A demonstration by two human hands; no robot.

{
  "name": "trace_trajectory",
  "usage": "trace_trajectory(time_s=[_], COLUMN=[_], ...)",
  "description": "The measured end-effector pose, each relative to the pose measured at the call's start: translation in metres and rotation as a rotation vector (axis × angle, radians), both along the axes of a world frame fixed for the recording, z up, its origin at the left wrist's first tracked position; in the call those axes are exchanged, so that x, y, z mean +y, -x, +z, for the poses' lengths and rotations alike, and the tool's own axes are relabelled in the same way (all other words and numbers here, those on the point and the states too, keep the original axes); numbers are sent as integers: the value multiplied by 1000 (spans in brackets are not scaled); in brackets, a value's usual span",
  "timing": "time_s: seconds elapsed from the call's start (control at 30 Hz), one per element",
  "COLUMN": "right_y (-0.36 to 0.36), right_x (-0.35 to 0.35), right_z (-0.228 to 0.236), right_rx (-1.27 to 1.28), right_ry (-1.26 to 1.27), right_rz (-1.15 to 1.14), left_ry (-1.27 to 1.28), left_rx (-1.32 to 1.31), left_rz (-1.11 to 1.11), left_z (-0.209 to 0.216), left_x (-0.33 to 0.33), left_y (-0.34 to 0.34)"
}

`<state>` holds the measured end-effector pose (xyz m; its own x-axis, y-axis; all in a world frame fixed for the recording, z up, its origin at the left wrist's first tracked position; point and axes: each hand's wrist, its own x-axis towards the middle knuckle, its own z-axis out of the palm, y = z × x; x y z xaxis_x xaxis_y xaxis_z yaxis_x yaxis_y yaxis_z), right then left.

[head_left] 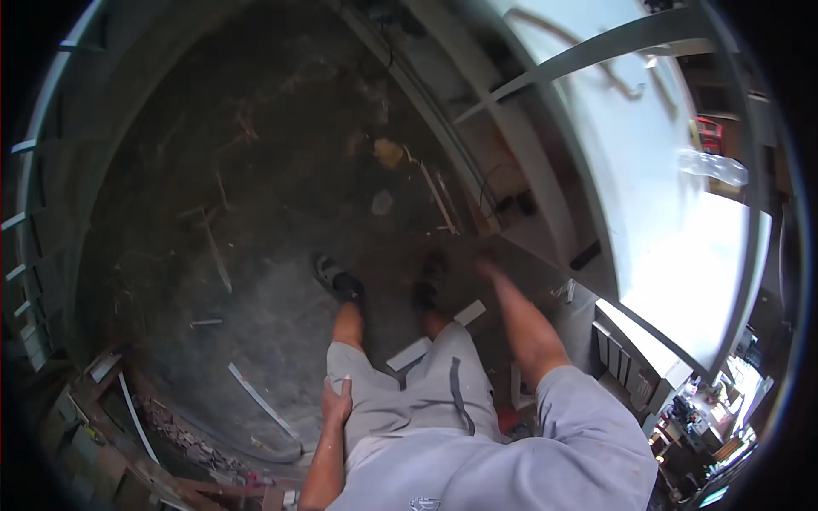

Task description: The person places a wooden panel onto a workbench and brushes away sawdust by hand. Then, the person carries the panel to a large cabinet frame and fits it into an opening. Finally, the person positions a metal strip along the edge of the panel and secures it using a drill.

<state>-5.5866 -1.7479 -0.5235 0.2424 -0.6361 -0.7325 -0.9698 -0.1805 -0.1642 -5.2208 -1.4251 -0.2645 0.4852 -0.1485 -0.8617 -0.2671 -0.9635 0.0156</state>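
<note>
the left hand (338, 394) lies against the left leg of the pale shorts (426, 393); its fingers are partly hidden, so i cannot tell whether it pinches the cloth or only rests there. the right hand (486, 266), at the end of a forearm stretched forward, is dark and blurred; i cannot tell whether it is clenched, loose or grasping something.

nearest below it, by the right knee, is a pale board (469, 312). its long axis slants from lower left to upper right, the visible end pointing up and right. a second pale piece (409, 353) between the legs lines up with it; i cannot tell whether the two are one length.

the feet, in dark shoes (327, 271), stand on a grey, dusty floor (277, 328) strewn with scraps. a white strip (260, 399) on the left slants from upper left to lower right, and a yellow scrap (388, 153) lies farther ahead.

on the right rises a framed unit (537, 162) with open compartments, beside a brightly lit white panel (682, 264). a clear bottle (714, 166) lies sideways near a red object (709, 134). a cluttered bench (690, 443) fills the lower right; wood scraps (183, 434) heap at lower left, and white-edged shelving (24, 220) curves along the left rim.
</note>
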Motion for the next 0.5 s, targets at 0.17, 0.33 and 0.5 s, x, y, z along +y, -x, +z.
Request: trace_trajectory(time_s=[0.17,0.33,0.5], right_y=[55,13,-10], right_x=[-39,-47,-54], right_z=[-242,-340,-389], right_rx=[87,11,65], right_ry=[351,283,267], right_rz=[395,244,-231], left_ry=[-88,-113,-48], left_rx=[-198,-365,-350], left_rz=[61,53,86], left_z=[-62,-69,-67], left_x=[-7,-5,-44], left_y=[7,-7,-28])
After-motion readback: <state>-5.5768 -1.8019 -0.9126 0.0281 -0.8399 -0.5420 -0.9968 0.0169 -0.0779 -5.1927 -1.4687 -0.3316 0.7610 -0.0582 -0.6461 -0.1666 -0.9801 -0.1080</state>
